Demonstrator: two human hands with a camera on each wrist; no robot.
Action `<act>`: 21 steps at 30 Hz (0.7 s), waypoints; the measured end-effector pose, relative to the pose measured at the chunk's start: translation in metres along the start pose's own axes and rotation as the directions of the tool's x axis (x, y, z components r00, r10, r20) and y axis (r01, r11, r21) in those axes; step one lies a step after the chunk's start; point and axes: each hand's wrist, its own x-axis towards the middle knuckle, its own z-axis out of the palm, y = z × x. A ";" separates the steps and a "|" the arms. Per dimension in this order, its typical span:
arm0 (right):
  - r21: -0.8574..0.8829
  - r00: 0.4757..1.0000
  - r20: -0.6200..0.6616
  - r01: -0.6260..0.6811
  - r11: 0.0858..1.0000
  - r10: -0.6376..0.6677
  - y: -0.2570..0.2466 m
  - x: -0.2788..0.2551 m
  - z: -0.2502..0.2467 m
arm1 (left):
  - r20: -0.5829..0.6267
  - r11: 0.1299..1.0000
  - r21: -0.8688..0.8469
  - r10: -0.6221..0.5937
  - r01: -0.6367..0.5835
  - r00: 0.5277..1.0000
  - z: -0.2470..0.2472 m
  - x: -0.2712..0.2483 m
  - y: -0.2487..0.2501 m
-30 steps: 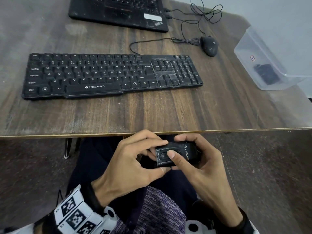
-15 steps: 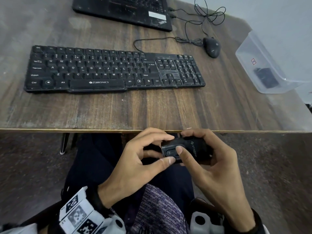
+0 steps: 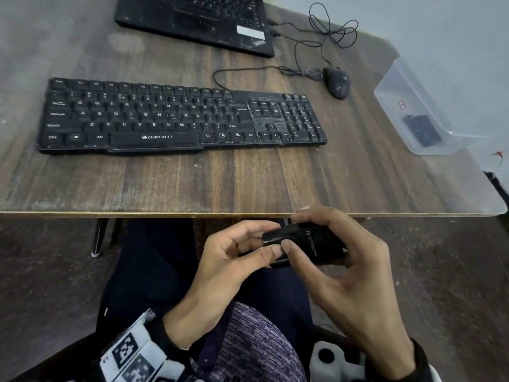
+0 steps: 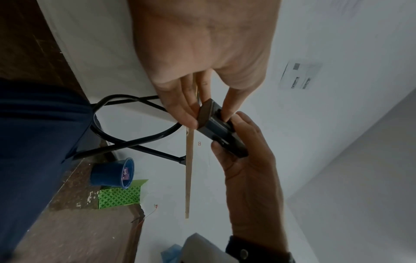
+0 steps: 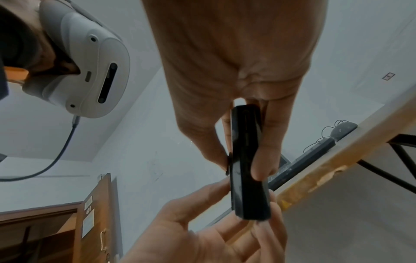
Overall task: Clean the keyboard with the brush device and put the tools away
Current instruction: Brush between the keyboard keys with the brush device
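A small black brush device (image 3: 305, 244) is held over my lap, just below the table's front edge. My right hand (image 3: 325, 244) wraps round its body, the thumb lying on its top face. My left hand (image 3: 264, 244) pinches its left end between thumb and fingers. In the left wrist view the brush device (image 4: 221, 129) shows edge-on between both hands, and in the right wrist view the brush device (image 5: 247, 160) is a narrow black bar. The black keyboard (image 3: 176, 117) lies flat on the wooden table (image 3: 248, 183), apart from both hands.
A black laptop (image 3: 198, 20) sits behind the keyboard. A wired mouse (image 3: 337, 82) lies at the back right with a tangled cable. A clear plastic box (image 3: 424, 111) holding a dark item stands at the table's right edge. My legs are under the table.
Both hands have lifted the device a little toward the table edge and to the right. The device has tilted, and my left fingers have shifted on its left end.
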 end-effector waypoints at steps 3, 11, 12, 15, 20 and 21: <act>0.055 0.999 0.013 -0.054 0.997 0.053 0.004 -0.003 0.004 | -0.019 1.000 0.023 -0.004 0.004 1.000 0.000 -0.001 -0.001; 0.169 0.984 0.079 -0.168 0.971 0.157 0.018 -0.009 0.005 | -0.065 0.992 0.117 0.060 -0.053 0.996 0.005 -0.005 -0.003; 0.166 0.986 0.077 -0.156 0.974 0.145 0.019 -0.010 0.005 | -0.068 0.989 0.136 0.071 -0.061 0.995 0.006 -0.006 -0.003; 0.133 0.989 0.103 -0.122 0.983 0.109 0.023 -0.013 0.005 | -0.078 0.982 0.179 0.081 -0.066 0.994 0.008 -0.006 -0.002; 0.032 0.992 0.125 -0.007 0.999 0.003 0.027 -0.013 0.001 | -0.093 0.963 0.256 0.113 -0.086 0.989 0.012 -0.008 -0.005; 0.003 0.992 0.123 0.017 1.000 -0.017 0.028 -0.013 -0.001 | -0.090 0.965 0.249 0.111 -0.086 0.990 0.012 -0.008 -0.005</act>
